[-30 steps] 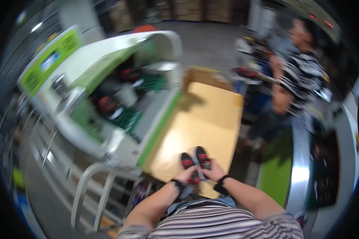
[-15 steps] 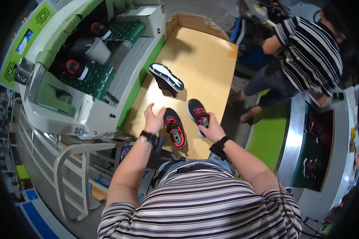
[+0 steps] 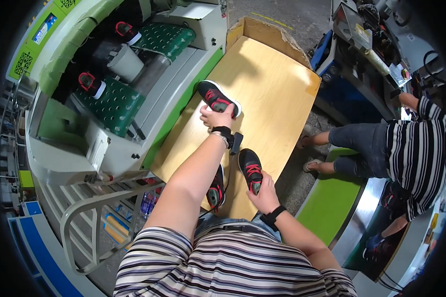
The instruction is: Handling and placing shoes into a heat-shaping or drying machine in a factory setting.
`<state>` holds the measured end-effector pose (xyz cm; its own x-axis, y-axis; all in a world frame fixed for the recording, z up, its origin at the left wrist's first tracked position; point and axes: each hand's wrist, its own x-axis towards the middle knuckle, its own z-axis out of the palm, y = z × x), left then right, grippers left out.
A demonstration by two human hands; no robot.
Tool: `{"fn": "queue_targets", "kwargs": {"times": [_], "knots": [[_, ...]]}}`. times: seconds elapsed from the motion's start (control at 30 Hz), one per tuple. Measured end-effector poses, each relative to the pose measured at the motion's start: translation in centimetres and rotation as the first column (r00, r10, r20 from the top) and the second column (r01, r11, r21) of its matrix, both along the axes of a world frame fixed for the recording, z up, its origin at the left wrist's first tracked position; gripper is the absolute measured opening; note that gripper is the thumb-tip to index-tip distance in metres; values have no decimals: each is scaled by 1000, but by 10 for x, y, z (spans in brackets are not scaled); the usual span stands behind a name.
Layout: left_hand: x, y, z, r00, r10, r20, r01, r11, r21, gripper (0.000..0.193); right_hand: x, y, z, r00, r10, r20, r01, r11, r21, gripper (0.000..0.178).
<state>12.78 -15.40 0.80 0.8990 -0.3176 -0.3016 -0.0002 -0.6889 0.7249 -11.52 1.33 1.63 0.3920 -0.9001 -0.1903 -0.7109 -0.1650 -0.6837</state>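
Note:
My left hand (image 3: 217,118) reaches far over the wooden table and grips the heel end of a black sneaker (image 3: 214,94) with red laces. That sneaker has its laces up and its white sole edge faces right. Closer to me, my right hand (image 3: 264,194) is closed around the heel of a second black-and-red sneaker (image 3: 250,166), its toe directed away from me. A third matching sneaker (image 3: 216,192) lies near the front edge, partly covered by my left forearm.
A wooden tabletop (image 3: 270,94) has a torn cardboard rim (image 3: 277,37) at its far end. On the left, a machine with a green perforated belt (image 3: 114,106) carries more sneakers. A person in a striped shirt (image 3: 416,153) bends over the right-hand conveyor (image 3: 354,213). A metal railing (image 3: 77,218) stands lower left.
My left hand has moved forward and taken hold of the far sneaker, which has turned from sole-showing to laces up. My right hand stays on its sneaker. The other person has moved.

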Motion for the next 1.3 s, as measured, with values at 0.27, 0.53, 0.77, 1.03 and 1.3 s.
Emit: {"fn": "queue_targets", "kwargs": {"times": [0.27, 0.53, 0.77, 1.03, 1.3], "knots": [[65, -30, -21, 987, -161, -19, 145, 926, -348, 94, 10, -29, 29, 928, -96, 359, -71, 902, 426, 96], [99, 129, 180, 987, -155, 45, 115, 475, -873, 74, 129, -178, 130, 704, 118, 701, -252, 963, 90, 87], [236, 126, 184, 742, 291, 605, 9, 897, -442, 80, 415, -266, 187, 760, 537, 365, -298, 788, -539, 72], [175, 155, 157, 728, -28, 685, 363, 864, -350, 74, 417, -259, 133, 788, 493, 369, -170, 750, -639, 68], [10, 319, 9, 246, -667, -703, 493, 711, -501, 103, 46, -56, -34, 634, 679, -371, -718, 695, 45, 102]]}}
